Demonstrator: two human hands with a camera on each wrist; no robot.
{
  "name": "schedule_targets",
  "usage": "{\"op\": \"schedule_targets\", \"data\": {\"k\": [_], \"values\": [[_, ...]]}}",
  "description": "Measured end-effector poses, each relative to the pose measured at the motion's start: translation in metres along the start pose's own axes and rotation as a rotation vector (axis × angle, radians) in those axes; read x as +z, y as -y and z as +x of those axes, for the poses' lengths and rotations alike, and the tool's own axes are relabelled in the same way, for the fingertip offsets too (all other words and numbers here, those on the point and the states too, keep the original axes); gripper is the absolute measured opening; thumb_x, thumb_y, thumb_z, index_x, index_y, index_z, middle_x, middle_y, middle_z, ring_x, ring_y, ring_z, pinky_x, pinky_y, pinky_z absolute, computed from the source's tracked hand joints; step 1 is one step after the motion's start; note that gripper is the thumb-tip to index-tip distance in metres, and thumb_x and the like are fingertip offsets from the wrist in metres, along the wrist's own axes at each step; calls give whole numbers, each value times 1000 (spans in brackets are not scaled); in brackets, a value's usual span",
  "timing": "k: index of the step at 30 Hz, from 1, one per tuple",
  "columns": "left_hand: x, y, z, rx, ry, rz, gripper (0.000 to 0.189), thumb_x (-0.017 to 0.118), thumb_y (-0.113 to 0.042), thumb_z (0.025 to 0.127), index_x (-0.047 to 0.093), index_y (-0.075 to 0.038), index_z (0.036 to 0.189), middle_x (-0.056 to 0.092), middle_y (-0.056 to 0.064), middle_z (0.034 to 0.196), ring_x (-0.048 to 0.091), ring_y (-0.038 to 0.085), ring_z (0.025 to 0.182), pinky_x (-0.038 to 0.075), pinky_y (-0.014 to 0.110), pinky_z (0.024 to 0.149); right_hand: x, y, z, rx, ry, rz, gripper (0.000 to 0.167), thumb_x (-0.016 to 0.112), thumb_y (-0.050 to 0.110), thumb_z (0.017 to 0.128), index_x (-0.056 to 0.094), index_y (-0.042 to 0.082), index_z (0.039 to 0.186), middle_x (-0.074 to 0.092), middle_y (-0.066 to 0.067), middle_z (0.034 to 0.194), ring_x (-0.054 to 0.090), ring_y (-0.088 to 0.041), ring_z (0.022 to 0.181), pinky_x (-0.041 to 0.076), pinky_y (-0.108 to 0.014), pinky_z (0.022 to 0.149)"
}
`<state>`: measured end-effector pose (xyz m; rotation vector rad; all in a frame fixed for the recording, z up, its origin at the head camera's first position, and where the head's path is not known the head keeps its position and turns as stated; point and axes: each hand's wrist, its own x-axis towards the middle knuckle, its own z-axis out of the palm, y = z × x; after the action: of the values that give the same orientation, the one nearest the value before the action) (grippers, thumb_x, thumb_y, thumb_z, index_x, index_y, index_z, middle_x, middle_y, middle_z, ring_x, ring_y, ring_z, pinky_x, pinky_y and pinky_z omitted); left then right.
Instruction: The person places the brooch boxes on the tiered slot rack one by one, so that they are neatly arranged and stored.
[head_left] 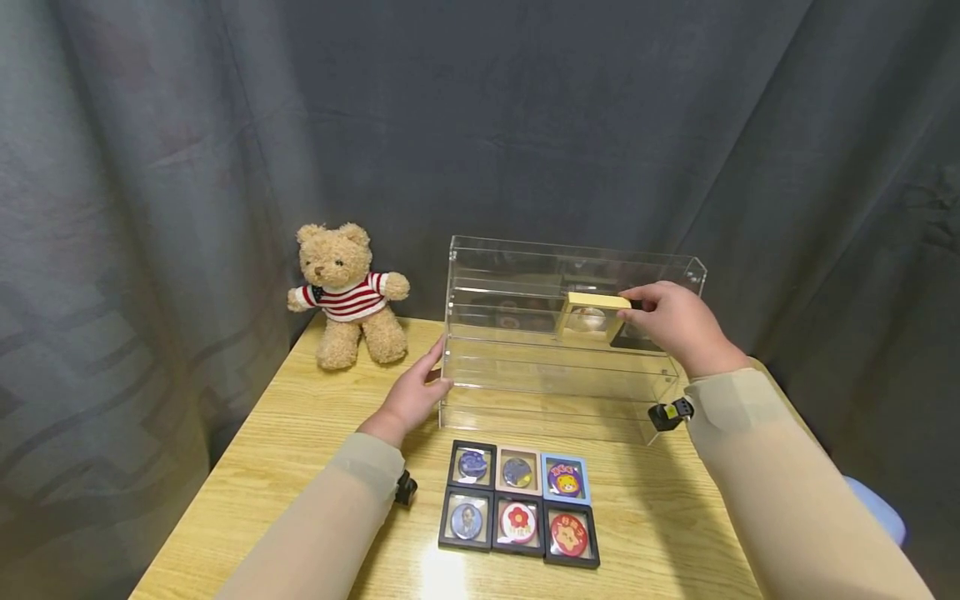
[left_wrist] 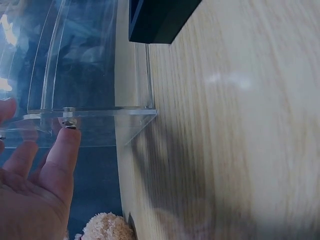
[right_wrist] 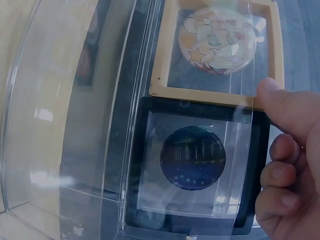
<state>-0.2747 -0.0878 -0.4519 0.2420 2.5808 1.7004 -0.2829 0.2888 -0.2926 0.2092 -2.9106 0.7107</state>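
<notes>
A clear acrylic display rack [head_left: 555,358] with stepped shelves stands on the table. My right hand [head_left: 678,325] pinches the right edge of a yellow square frame [head_left: 594,300] on an upper shelf. That frame holds a round badge with a pale cartoon figure [right_wrist: 217,41]. Beside it on the same shelf is a black frame [right_wrist: 245,190] with a dark blue round badge [right_wrist: 192,158], partly behind the right hand in the head view. My left hand [head_left: 412,396] touches the rack's left side, fingers fairly straight; some fingertips show through the clear panel in the left wrist view.
In front of the rack, two rows of framed badges lie on the wooden table [head_left: 300,467], among them a blue frame [head_left: 567,457] and a black frame with a red badge [head_left: 570,535]. A teddy bear [head_left: 345,292] sits back left. Grey curtains [head_left: 487,125] hang behind.
</notes>
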Motion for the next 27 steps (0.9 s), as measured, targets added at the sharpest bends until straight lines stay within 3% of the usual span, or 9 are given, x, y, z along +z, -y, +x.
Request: {"op": "schedule_targets", "data": {"k": [4, 13, 18, 27], "values": [[-1, 0, 0, -13, -2, 1, 76, 64, -17, 96, 26, -49, 153, 30, -7, 159, 50, 27, 130, 46, 46, 102, 0, 1, 0, 13, 24, -13, 45, 66, 36, 97, 63, 11, 135, 58, -11, 113, 49, -28, 84, 40, -42, 66], [-1, 0, 0, -19, 6, -8, 75, 64, -17, 97, 25, -49, 153, 29, -7, 159, 50, 27, 130, 46, 47, 101, 7, 0, -6, -1, -53, -48, 42, 65, 31, 97, 64, 14, 135, 56, -8, 100, 48, -26, 75, 39, -41, 61], [-2, 0, 0, -22, 9, 2, 74, 63, -20, 97, 25, -50, 153, 29, -8, 159, 48, 27, 131, 45, 48, 102, 8, -1, -11, -21, -77, -53, 45, 66, 33, 97, 62, 16, 138, 57, -6, 98, 49, -25, 78, 40, -42, 62], [-2, 0, 0, -13, 11, 1, 76, 64, -18, 97, 24, -49, 154, 29, -7, 159, 48, 28, 131, 45, 48, 102, 14, -7, -44, -73, -111, -24, 52, 66, 37, 96, 56, 15, 142, 55, -6, 106, 52, -24, 87, 45, -43, 69]]}}
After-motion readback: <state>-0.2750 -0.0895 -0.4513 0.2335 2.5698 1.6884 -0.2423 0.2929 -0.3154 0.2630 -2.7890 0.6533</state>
